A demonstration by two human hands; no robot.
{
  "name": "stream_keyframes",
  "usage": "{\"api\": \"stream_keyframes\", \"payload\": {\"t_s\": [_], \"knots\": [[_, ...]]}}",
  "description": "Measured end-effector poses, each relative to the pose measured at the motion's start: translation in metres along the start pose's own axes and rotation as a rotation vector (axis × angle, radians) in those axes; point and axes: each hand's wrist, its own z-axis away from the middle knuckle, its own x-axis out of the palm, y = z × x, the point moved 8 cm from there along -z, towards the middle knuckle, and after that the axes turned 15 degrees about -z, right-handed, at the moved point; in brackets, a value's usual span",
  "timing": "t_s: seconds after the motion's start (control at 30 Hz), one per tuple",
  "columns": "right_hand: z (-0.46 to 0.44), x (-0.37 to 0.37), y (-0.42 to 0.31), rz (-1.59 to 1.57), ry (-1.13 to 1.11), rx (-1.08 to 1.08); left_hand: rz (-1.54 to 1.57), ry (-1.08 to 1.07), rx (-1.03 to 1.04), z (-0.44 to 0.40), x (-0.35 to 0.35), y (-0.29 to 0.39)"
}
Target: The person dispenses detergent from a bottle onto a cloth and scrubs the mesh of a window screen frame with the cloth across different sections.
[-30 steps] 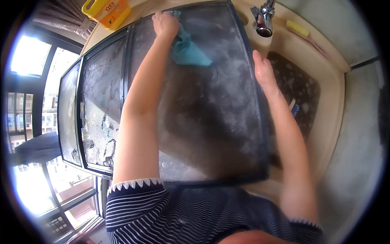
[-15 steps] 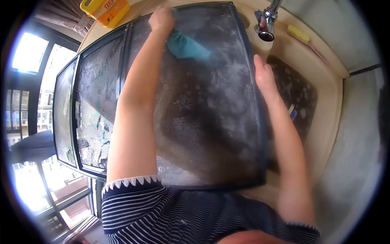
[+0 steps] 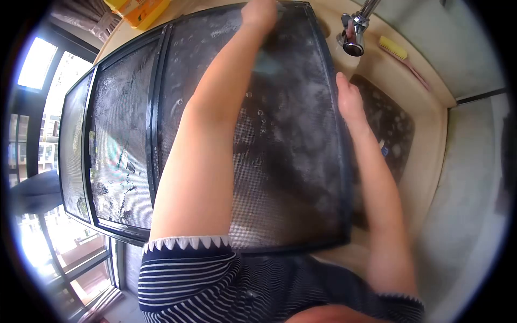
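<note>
Both arms reaching forward, left hand farther out than right hand.

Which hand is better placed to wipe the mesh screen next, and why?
Probably the left hand: it is over the mesh screen, by the blurred teal cloth, while the right hand is at the screen's edge, near the sink.

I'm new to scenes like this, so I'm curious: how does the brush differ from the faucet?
The brush has yellow bristles and a pinkish handle, while the faucet is shiny and silvery. The brush lies along the edge of the sink; the faucet's mouth opens downward. Both are near the sink.
</note>
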Motion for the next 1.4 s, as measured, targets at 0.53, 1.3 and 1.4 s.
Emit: {"api": "stream_keyframes", "payload": {"t_s": [0.53,1.3,1.4], "knots": [[0.0,0.0,0.0,-0.043,0.007,-0.049,-0.164,0.25,0.273,0.026,0.013,0.07],[-0.006,0.0,0.007,-0.109,-0.051,-0.025,-0.527,-0.154,-0.204,0.04,-0.028,-0.154],[-0.018,-0.004,0.028,-0.123,-0.101,0.045,-0.618,-0.194,-0.221,0.062,-0.056,-0.171]]}}
